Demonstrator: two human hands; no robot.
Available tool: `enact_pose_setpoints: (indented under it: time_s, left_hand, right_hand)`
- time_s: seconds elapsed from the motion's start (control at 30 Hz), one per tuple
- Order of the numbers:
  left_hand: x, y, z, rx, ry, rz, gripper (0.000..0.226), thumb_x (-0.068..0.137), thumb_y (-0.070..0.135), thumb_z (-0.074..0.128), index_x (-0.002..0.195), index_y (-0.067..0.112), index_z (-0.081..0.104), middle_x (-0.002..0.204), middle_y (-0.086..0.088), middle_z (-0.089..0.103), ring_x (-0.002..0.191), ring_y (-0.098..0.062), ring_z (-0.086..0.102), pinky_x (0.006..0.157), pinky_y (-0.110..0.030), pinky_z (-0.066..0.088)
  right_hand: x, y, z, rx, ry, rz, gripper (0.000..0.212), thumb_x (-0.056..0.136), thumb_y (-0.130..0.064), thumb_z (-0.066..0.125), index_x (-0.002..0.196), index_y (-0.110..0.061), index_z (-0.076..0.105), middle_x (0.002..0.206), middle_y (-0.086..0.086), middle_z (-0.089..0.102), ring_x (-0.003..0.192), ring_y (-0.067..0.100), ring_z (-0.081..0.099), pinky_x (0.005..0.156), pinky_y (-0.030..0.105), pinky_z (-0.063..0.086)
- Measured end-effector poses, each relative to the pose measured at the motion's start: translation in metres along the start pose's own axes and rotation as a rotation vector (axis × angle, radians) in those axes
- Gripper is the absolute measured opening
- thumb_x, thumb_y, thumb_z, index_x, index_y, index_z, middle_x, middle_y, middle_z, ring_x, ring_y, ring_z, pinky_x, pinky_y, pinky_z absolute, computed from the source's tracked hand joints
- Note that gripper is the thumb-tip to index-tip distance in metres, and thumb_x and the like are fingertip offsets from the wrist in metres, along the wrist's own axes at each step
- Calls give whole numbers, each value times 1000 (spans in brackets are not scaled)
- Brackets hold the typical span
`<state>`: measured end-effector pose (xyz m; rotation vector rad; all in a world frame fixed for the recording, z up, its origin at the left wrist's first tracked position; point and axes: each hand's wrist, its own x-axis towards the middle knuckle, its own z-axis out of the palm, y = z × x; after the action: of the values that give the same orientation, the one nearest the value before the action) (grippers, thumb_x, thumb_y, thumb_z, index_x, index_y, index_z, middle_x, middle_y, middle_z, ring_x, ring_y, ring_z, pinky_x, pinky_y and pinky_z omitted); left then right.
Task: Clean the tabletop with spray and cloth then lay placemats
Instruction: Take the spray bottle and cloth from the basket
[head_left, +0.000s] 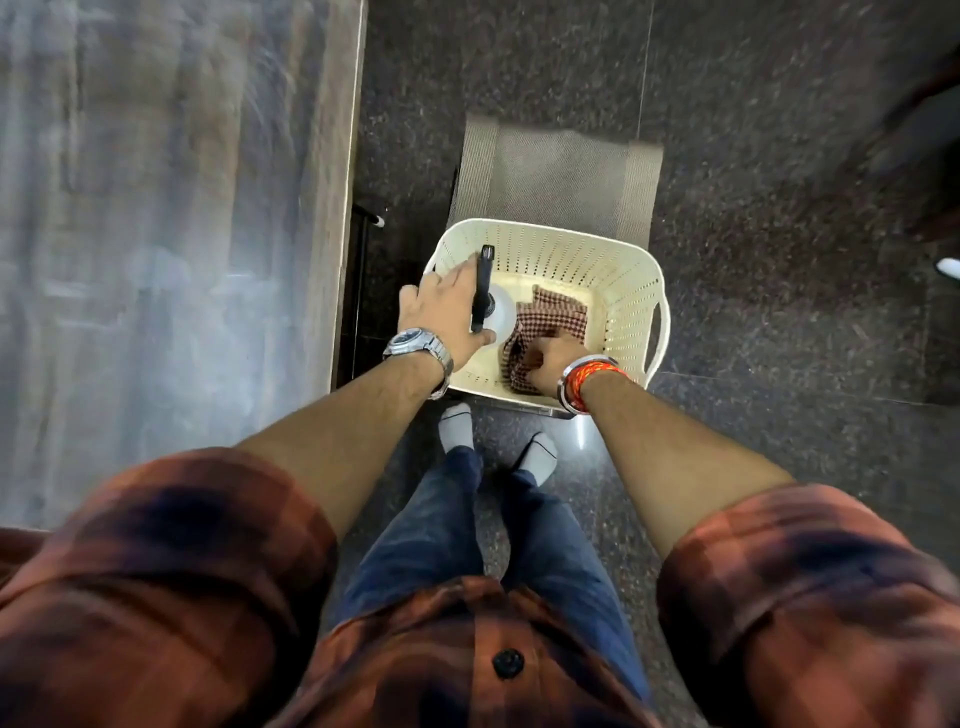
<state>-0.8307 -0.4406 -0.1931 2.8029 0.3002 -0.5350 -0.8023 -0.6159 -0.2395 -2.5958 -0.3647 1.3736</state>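
Note:
A cream perforated basket (618, 270) stands on the dark floor in front of my feet. Inside it are a clear spray bottle (501, 312) with a black trigger head and a red-and-white checked cloth (553, 319). My left hand (447, 312), with a watch on its wrist, is wrapped around the spray bottle at the basket's left side. My right hand (550, 361), with a bangle and red threads on the wrist, is closed on the near end of the cloth. Grey woven placemats (558, 174) lie on the floor beyond the basket, partly hidden by it.
The glossy wooden tabletop (171, 234) fills the left, its edge running down next to the basket. A dark table leg (363, 228) stands under that edge. Dark speckled floor (779, 208) surrounds the basket. My feet in grey socks (457, 426) stand just behind it.

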Motion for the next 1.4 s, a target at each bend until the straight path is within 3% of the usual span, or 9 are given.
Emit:
enact_pose_setpoints:
  time_s: [0.2,0.33,0.43,0.53,0.7,0.9,1.1,1.27,1.4]
  left_hand:
    - [8,1,8,-159,-3,-4,87,84,51,71,156,31,26,123,-4,64,119,-26,51,79,-37,20]
    - [7,-1,14,-238,4,89,95,79,60,72,156,33,23,132,-3,55,124,-22,40,82,-36,17]
    - [7,-4,16,-301,60,137,82,78,61,74,145,27,41,135,-1,58,127,-19,43,89,-36,20]
    - [-1,1,8,-504,138,100,77,72,69,72,129,23,51,115,9,62,97,-6,50,92,-31,21]
    - [-31,23,-33,-1132,341,70,38,85,52,62,113,31,47,109,5,56,93,-19,61,95,-50,51]
    - [-68,39,-106,-1222,562,14,32,85,60,55,105,36,55,78,4,62,71,-15,63,74,-21,51]
    - [-115,-9,-152,-1043,745,-281,36,80,63,65,63,31,61,53,5,62,53,-14,63,56,-32,56]
    - [-145,-89,-170,-1095,635,-525,45,67,57,62,71,13,72,65,-1,73,52,-24,66,63,-38,59]
    - [-166,-163,-170,-1150,518,-600,44,72,55,64,68,11,68,52,0,64,45,-22,61,57,-34,50]
  right_hand:
    - [9,-11,13,-17,-214,63,43,85,-27,53,126,-40,58,158,14,5,133,39,36,115,41,27]
    - [13,-12,15,-97,-216,92,65,89,-41,52,147,-18,33,160,9,8,140,34,25,113,41,28]
    - [6,-6,11,33,-55,95,80,77,-47,68,142,-13,39,148,10,34,125,32,47,104,36,40]
    - [-3,2,2,184,255,90,66,65,-39,80,119,-12,55,116,12,60,103,29,60,87,32,51]
    - [-25,5,-18,599,681,28,37,67,-10,72,89,-16,44,85,9,57,81,30,57,63,28,36]
    - [-65,-10,-44,700,848,-209,57,76,-3,67,127,-14,44,103,-2,57,93,14,55,78,10,34]
    - [-115,-71,-82,845,1001,-380,42,91,-23,59,131,-19,48,110,-11,55,94,-13,45,79,-6,28]
    - [-143,-140,-91,900,998,-505,32,89,-28,62,120,-28,55,97,-31,54,86,-22,50,76,-2,33]
    - [-149,-187,-80,927,896,-608,51,84,-17,68,131,-22,47,120,-15,55,105,-12,52,91,2,35]
